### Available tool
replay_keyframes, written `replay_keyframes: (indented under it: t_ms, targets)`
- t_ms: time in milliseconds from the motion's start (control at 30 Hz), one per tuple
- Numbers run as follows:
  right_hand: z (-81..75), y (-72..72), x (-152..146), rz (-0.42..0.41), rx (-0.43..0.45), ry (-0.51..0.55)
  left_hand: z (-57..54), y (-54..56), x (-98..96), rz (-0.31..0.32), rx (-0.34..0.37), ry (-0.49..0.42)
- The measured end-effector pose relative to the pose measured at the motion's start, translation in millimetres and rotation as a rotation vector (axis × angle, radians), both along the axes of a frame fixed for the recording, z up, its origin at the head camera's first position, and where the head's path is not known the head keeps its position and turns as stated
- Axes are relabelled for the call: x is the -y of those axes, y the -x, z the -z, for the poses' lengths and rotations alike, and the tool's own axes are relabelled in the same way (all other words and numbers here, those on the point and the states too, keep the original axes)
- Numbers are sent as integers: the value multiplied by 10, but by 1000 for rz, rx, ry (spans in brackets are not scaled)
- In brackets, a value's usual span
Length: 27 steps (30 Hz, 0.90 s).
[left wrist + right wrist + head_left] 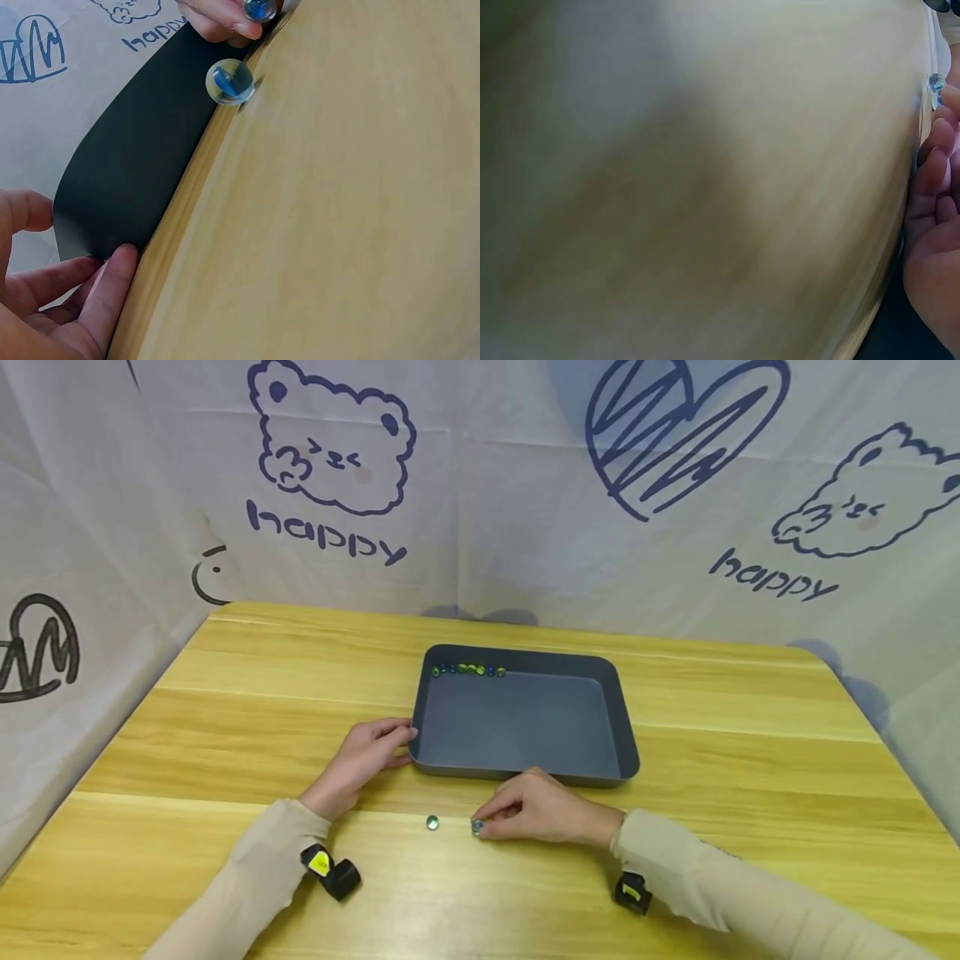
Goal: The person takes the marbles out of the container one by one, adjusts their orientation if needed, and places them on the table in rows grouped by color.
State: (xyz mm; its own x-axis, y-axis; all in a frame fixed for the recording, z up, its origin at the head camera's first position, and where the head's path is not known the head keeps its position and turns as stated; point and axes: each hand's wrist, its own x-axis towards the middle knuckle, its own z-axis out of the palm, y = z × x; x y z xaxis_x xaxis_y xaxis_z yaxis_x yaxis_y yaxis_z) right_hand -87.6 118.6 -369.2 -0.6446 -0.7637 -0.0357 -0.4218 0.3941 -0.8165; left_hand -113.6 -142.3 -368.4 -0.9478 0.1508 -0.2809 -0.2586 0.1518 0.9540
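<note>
A dark grey rectangular tray stands on the wooden table. At its left side, my left hand holds the edge; in the left wrist view its fingertips lie against the tray's outer wall. Just in front of the near rim, my right hand pinches a clear glass marble between thumb and finger, low over the table. Another clear marble with a blue-green swirl lies on the wood to its left. The right wrist view catches only part of the right hand.
Several yellow-green and blue marbles sit in a row along the tray's far wall, towards its left corner. The wooden table extends around the tray. Behind it hangs a white cloth with drawings. A black strap device is on the left wrist.
</note>
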Motion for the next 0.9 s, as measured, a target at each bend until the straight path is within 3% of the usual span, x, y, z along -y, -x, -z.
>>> replay_keyframes:
  t_ms: [300,900]
  targets:
    - [-20,12,21,-26,-11,-49,18,10,5,-2,8,3]
    - [-44,10,15,-7,56,-70,29,17,-4,-5,13,15]
